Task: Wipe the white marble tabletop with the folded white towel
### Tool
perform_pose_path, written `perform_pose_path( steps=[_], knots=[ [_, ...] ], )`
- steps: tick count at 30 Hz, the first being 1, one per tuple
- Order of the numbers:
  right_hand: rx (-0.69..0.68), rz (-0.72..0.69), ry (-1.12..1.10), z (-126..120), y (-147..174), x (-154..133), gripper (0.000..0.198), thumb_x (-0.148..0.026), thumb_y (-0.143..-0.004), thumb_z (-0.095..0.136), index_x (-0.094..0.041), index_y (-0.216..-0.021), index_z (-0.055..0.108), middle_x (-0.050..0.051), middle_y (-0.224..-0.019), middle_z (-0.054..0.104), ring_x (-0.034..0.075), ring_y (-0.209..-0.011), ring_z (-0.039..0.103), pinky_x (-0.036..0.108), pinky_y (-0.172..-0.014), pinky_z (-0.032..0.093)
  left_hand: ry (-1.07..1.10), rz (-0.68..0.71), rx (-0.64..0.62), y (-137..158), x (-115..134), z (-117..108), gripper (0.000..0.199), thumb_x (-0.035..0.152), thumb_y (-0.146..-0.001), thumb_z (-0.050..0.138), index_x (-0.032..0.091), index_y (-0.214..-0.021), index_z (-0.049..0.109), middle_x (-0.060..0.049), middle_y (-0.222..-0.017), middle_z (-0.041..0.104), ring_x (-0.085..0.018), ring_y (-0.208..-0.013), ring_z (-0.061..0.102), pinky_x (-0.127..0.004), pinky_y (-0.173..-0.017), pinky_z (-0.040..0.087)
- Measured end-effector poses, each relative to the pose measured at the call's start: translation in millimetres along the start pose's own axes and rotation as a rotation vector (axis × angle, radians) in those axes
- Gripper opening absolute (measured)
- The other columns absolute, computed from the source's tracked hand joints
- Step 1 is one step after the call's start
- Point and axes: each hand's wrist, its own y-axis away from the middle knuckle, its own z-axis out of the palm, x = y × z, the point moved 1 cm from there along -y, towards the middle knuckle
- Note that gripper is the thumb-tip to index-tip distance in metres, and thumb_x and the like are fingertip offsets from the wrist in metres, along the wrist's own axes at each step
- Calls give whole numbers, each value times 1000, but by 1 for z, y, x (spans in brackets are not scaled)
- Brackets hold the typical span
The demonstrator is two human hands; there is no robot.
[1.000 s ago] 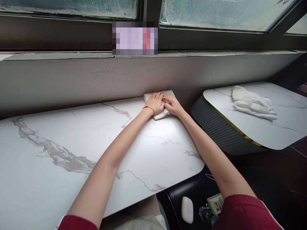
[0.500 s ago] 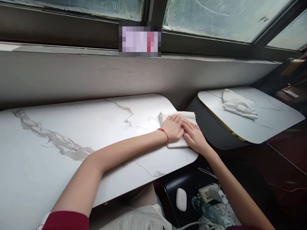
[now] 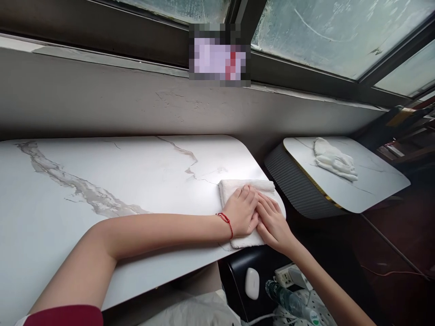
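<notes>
A folded white cloth lies at the right end of the white marble-patterned table, its near edge at the table's front edge. On top of it my left hand lies flat, fingers stretched forward, with a red string bracelet at the wrist. Against it, on the cloth's right part, rests my right hand, its fingers extended and touching the left hand. Both palms press down on the cloth; their undersides are hidden.
A second white cloth sits crumpled on a smaller marble-topped cabinet at right. Below the table edge are a white rounded case, a plastic bottle and a power strip. Behind stand a wall and windows.
Both hands have moved toward me with the cloth, from the middle of the table's right end to its front edge. The view has tilted and shifted slightly.
</notes>
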Motion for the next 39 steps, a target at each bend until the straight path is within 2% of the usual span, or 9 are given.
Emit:
perform_pose_path(
  steps=[7,14,20,24,29,39],
  knots=[
    [-23,-36,-65,17,-40,32,63,-25,-99,33,-20,-161,28,17,-154,49,35,-144,44,56,-112,41,30,-82,28,-19,-40,4,61,35,-100,42,-2,-147,46,-23,-157,47,-33,-146,43,-43,-119,33],
    [-47,-47,-173,53,-125,79,57,-29,-93,36,-18,-148,48,16,-152,53,34,-142,48,56,-114,39,40,-270,64,-43,-111,-1,58,31,-98,43,0,-148,46,-23,-156,48,-31,-144,44,-44,-119,33],
    [-31,-15,-244,82,-193,94,56,-31,-88,37,-19,-139,57,14,-148,58,33,-140,50,55,-115,39,33,-392,72,-51,-166,-11,57,27,-98,42,0,-148,45,-23,-155,49,-31,-143,45,-44,-119,33],
    [-20,-4,-258,95,-227,99,54,-31,-87,39,-20,-134,61,13,-144,61,33,-135,54,53,-113,39,28,-461,87,-52,-195,-15,57,27,-99,40,0,-149,44,-21,-155,49,-31,-142,45,-44,-118,34],
    [-24,-22,-213,98,-241,99,50,-29,-88,39,-18,-131,62,14,-144,61,33,-134,54,50,-110,40,18,-474,111,-51,-211,-15,54,29,-99,42,5,-147,47,-18,-155,50,-31,-141,47,-43,-116,36],
    [-23,-21,-203,94,-238,94,51,-25,-90,39,-16,-134,61,14,-145,61,33,-135,53,50,-113,38,20,-454,121,-51,-210,-12,54,28,-100,40,6,-149,45,-18,-155,50,-31,-141,46,-43,-118,35]
  ],
)
